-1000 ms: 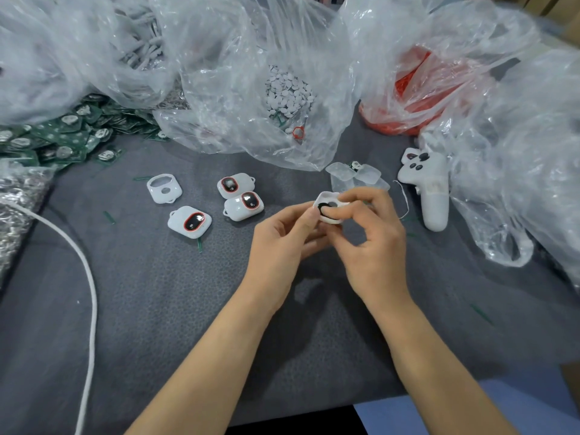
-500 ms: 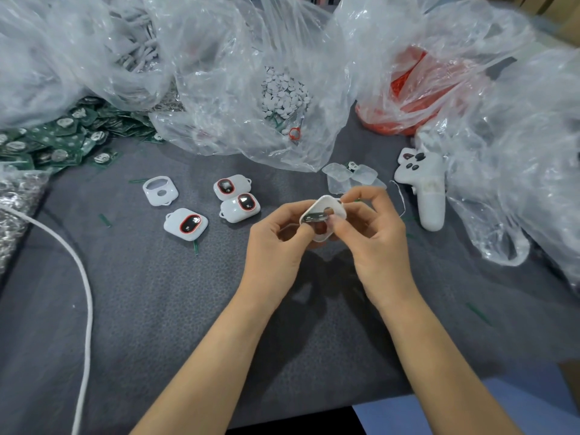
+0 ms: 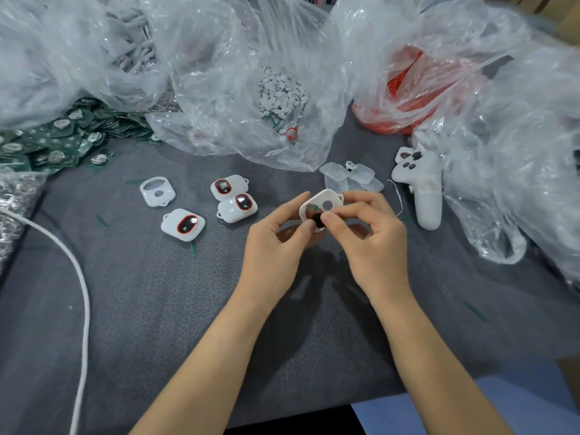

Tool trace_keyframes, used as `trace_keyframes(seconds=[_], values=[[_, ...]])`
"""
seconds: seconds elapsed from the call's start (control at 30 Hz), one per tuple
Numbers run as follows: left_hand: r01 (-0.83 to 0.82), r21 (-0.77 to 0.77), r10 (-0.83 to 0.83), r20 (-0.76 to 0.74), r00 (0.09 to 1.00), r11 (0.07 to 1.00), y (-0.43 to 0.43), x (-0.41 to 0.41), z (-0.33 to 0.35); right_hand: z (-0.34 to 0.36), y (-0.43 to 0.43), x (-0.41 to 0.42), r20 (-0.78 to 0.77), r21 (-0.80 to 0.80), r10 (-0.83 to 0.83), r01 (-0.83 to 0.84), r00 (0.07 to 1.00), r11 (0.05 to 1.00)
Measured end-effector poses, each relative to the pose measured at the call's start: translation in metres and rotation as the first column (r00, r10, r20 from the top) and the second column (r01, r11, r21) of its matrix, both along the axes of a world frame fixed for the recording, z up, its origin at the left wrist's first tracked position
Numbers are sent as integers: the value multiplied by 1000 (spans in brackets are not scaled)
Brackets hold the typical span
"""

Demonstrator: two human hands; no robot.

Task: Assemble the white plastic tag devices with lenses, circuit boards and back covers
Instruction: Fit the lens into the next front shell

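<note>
**A:** Where is the tag shell?

**B:** The white tag shell (image 3: 326, 200) is off the table, tilted, between both hands. The left hand (image 3: 276, 243) pinches its edge from eight o'clock with thumb and forefinger. The right hand (image 3: 373, 240) grasps it from four o'clock, its thumb tip on a small dark piece (image 3: 316, 220) at the shell's six o'clock edge.

**A:** Anything hard to make out?

**B:** What the dark piece is. It's blurred and half covered by fingertips.

**A:** And around them?

**B:** A grey table (image 3: 157, 324). Three finished tags (image 3: 237, 207) with red-rimmed windows lie at nine o'clock of the hands, with an empty shell (image 3: 157, 192) beyond them. Clear covers (image 3: 351, 177) sit just at twelve and a white controller (image 3: 420, 186) at two. Green circuit boards (image 3: 56, 139) at ten run off the frame. Crumpled plastic bags (image 3: 219, 73) fill the top, and a white cord (image 3: 80, 277) curves at eight.
</note>
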State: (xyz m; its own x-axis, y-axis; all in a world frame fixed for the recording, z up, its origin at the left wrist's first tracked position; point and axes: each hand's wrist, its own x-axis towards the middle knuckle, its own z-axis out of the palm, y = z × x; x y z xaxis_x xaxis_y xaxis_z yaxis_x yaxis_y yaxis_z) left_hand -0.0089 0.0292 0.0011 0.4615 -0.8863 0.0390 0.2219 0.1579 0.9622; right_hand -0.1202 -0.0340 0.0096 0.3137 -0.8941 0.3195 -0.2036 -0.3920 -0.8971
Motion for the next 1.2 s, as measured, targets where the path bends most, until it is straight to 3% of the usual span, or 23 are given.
trace_keyframes(seconds=[0.37,0.57,0.87,1.2], values=[[35,-34,-37,-81,996,999,-1,0,-3,-3,-4,1,326,297,-23,-79,945,951],[19,-44,-23,-100,995,999,-2,1,-6,-1,-4,-1,198,302,7,-67,980,951],[-33,-48,26,-153,988,998,-2,1,-6,4,-1,1,387,435,47,-227,921,871],[64,-16,-65,-45,997,998,0,-1,-2,-1,-5,-2,265,436,122,-232,956,869]])
